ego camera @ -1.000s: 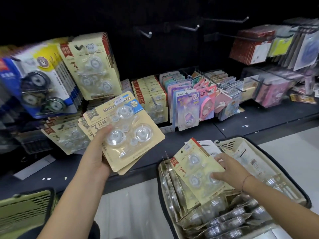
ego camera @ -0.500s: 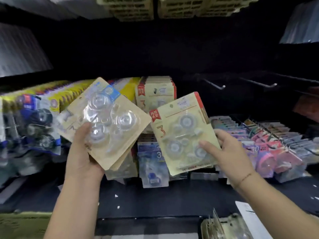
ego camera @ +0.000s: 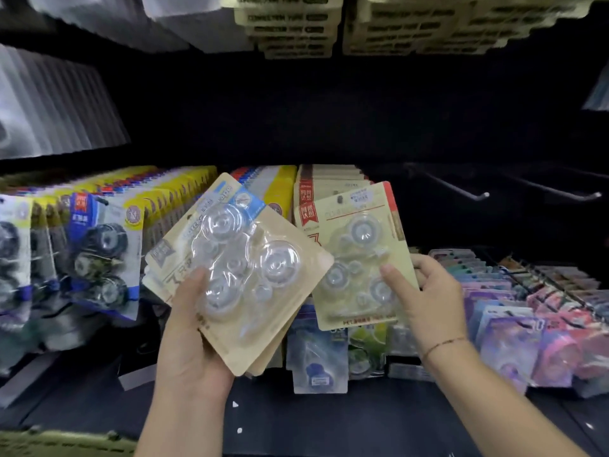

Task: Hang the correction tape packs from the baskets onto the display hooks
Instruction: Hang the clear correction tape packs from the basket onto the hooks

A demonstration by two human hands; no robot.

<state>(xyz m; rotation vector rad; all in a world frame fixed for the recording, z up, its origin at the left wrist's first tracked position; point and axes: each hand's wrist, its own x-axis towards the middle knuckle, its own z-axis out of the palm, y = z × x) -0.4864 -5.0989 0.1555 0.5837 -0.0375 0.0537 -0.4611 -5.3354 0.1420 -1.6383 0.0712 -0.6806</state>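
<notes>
L hand grips tilted pack stack | R hand pinches single pack | hung? unclear, blurry

The left hand holds a stack of packs, its fingers on the stack's lower left face. Just right of them, the right hand holds a single pack, its fingers on the pack's right edge; the stack overlaps that pack's left edge. Behind the single pack hangs a row of packs. Left of the left fingers hangs another row of packs. Up and right of the right fingers two hooks jut out, with rows of smaller packs below them. Beneath and between both sets of fingers, small packs stand on the shelf. A basket rim lies down-left of the left fingers.
</notes>
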